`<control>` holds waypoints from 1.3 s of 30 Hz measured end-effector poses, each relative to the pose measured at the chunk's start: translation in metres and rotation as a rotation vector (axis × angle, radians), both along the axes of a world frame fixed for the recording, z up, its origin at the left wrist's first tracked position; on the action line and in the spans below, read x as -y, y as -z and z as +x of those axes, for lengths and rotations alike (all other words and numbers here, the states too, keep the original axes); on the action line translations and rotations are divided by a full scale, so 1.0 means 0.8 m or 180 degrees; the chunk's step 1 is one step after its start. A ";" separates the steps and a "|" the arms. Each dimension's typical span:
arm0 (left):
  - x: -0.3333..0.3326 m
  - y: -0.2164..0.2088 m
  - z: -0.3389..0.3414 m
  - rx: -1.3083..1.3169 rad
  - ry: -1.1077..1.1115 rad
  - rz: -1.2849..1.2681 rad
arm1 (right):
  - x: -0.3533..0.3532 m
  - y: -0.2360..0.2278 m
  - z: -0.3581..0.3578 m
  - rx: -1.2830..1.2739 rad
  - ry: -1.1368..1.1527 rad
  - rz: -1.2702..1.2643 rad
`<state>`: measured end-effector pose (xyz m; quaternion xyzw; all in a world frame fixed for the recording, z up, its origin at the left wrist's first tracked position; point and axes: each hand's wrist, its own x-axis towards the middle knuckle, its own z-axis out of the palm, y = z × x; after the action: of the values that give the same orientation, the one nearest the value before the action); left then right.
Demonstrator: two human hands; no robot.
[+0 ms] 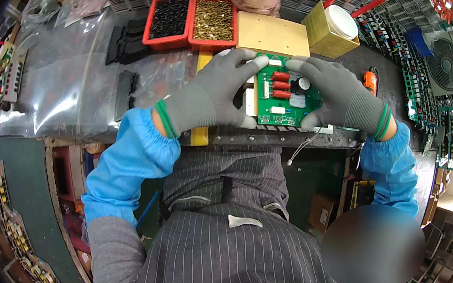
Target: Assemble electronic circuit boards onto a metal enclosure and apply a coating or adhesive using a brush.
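Observation:
A green circuit board (294, 111) lies at the front edge of the dark workbench, between my two gloved hands. It carries red cylindrical parts, white blocks and a round black-and-white component. My left hand (214, 94), in a grey glove with pale fingertips, grips its left side, fingertips at the far edge and thumb low near the front corner. Around the right side closes my right hand (337, 89), fingers at the far corner and thumb at the near one. A thin white cable (303, 147) with a small plug hangs over the bench edge below the right hand.
Behind the board stand a red bin (150, 28) of black small parts and another (192, 36) of brass-coloured ones. A tan panel (271, 35) and a box (322, 31) holding a white tub are beyond. An orange tool (370, 81) lies right; racked boards (414, 88) stand farther right.

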<state>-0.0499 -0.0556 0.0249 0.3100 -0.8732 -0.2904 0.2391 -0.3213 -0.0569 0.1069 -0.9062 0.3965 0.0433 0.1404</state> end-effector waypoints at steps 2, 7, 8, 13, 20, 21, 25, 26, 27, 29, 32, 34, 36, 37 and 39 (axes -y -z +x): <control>0.001 0.000 0.000 0.0068 -0.0059 -0.0051 | -0.002 -0.004 0.005 0.0041 -0.0050 -0.0118; -0.018 -0.013 0.022 -0.0258 -0.0481 -0.0452 | -0.008 -0.014 0.023 -0.0199 -0.0159 -0.0579; -0.027 -0.015 0.026 -0.0220 -0.0504 -0.0415 | -0.009 -0.010 0.026 -0.0255 -0.0138 -0.0504; -0.102 0.006 0.021 -0.2362 -0.0838 0.3174 | -0.011 -0.001 0.027 0.0118 -0.0055 -0.0205; -0.110 0.070 -0.002 -0.4685 -0.1762 0.3857 | -0.013 -0.008 0.032 0.0062 0.0165 -0.0042; -0.102 0.071 0.002 -0.4700 -0.2100 0.3994 | -0.013 -0.006 0.032 0.0046 0.0173 -0.0029; -0.086 0.058 -0.002 -0.3806 -0.2490 0.2672 | -0.014 -0.001 0.029 0.0223 0.0113 -0.0166; -0.083 0.052 -0.004 -0.3769 -0.2438 0.2690 | -0.013 0.001 0.027 0.0259 0.0059 -0.0216; -0.078 0.037 -0.007 -0.3374 -0.2467 0.2228 | -0.012 0.003 0.025 0.0296 0.0005 -0.0264; -0.065 0.020 -0.014 -0.2827 -0.2128 0.1575 | -0.011 0.005 0.023 0.0320 0.0054 -0.0282; -0.035 0.007 -0.037 -0.1598 -0.1451 -0.0834 | -0.015 0.006 0.028 0.0317 0.0173 -0.0349; -0.034 -0.004 -0.047 -0.1381 -0.1174 -0.0603 | -0.015 0.003 0.035 0.0262 0.0318 0.0050; -0.030 -0.010 -0.047 -0.1353 -0.1081 -0.0569 | -0.017 0.004 0.034 0.0265 0.0466 -0.0115; -0.031 -0.011 -0.048 -0.1340 -0.1113 -0.0583 | -0.011 0.010 0.030 0.0121 0.0282 -0.0259; -0.036 -0.015 -0.055 -0.1601 -0.1241 -0.0098 | -0.009 0.011 0.028 -0.0105 0.0178 -0.0313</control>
<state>-0.0943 -0.0265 0.0370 0.3863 -0.7151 -0.2934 0.5033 -0.2991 -0.0497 0.0984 -0.8998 0.4255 0.0348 0.0903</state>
